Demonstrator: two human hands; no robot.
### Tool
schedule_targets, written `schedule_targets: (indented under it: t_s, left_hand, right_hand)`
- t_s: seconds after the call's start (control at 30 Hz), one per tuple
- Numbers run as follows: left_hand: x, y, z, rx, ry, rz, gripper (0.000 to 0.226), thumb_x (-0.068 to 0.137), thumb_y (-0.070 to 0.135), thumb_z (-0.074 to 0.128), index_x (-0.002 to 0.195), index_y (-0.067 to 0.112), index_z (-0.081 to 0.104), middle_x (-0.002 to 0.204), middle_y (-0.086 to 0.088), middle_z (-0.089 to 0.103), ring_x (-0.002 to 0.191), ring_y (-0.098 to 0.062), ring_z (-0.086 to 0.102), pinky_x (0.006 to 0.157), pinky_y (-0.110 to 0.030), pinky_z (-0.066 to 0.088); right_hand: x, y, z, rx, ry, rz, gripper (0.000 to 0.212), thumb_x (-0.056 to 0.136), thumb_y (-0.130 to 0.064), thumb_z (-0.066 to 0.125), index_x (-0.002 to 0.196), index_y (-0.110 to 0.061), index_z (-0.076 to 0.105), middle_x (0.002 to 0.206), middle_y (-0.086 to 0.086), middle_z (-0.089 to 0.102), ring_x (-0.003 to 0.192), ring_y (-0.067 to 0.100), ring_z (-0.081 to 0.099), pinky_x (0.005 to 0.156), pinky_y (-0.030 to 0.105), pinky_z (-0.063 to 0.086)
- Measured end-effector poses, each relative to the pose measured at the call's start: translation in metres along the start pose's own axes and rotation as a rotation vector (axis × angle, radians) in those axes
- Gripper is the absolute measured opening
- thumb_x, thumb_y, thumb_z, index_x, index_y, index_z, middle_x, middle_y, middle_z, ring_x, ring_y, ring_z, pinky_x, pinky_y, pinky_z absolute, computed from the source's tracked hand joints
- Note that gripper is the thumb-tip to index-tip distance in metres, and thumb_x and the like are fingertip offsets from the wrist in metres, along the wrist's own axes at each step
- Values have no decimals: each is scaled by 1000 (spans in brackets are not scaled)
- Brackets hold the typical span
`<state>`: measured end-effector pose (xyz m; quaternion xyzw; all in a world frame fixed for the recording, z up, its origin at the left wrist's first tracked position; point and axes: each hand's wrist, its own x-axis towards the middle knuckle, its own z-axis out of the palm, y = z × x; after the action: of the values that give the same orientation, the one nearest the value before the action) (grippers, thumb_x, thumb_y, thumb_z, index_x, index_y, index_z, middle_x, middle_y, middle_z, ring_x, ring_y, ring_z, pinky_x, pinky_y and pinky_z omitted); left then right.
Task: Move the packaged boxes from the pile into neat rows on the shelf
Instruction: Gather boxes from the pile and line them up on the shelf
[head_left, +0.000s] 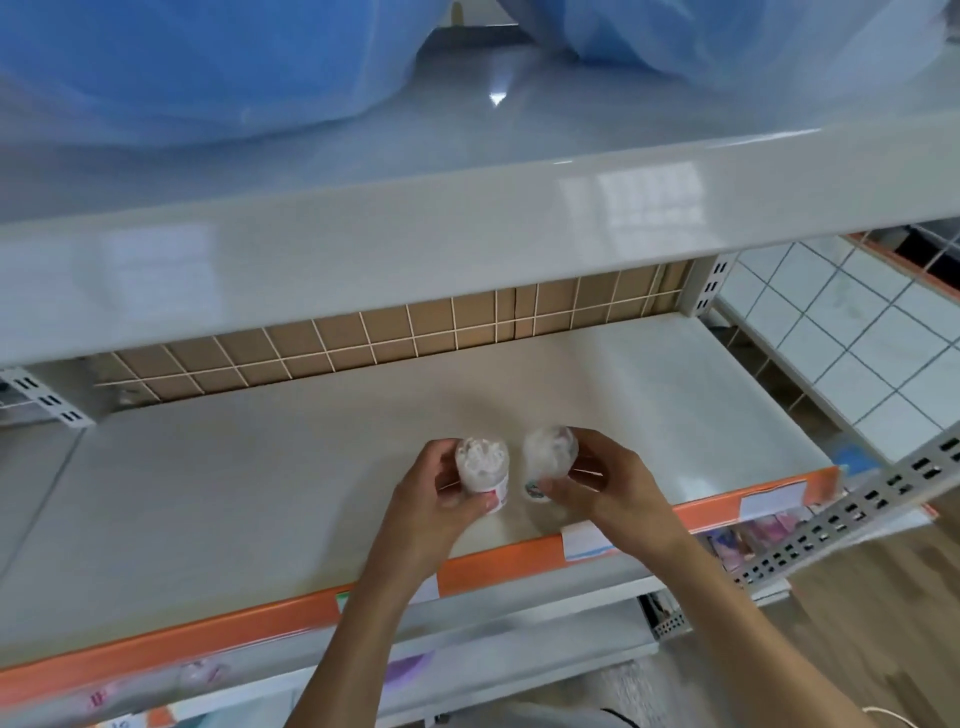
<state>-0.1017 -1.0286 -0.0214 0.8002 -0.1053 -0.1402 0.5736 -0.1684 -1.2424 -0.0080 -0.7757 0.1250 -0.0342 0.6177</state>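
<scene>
Two small clear round packages with white contents stand side by side above the white middle shelf (260, 467), near its orange front edge. My left hand (436, 499) grips the left package (482, 467), which carries a pink and white label. My right hand (597, 483) grips the right package (548, 457) from its right side. The two packages are close together, almost touching. I cannot tell whether their bases rest on the shelf. The pile they came from is out of view.
An upper shelf (467, 218) overhangs the middle one and carries blue plastic bags (197, 67). A wire grid backs the shelf over brown board (395, 332). White paper tags (587, 540) hang on the orange strip. Lower shelves hold blurred coloured packages (769, 535).
</scene>
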Motion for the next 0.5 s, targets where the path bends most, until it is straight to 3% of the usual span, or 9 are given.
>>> schedule_targets:
  t_s: [0.23,0.37,0.5]
  left_hand:
    - [1,-7,2,55,5,56,59,77,21,85,125,34,55,124,16,65,114,-1,63,98,-26,53]
    - [-6,-11,3,63,-22,59,69,78,20,85,134,39,48,132,17,60,118,1,59,99,-20,50]
    - [-7,-13,4,88,-16,73,69,82,16,80,139,34,47,134,14,60,118,-1,59,99,-23,52]
  right_hand:
    - [1,9,13,11,43,-19,57,78,-14,84,129,-24,59,115,-9,72,106,8,69,89,27,58]
    - [0,11,14,-1,62,-33,53,80,-16,83,126,-27,59,116,-11,70,107,7,68,93,29,57]
    - [-1,12,17,4,77,-46,51,81,-13,81,126,-25,59,117,-11,70,107,5,67,93,26,56]
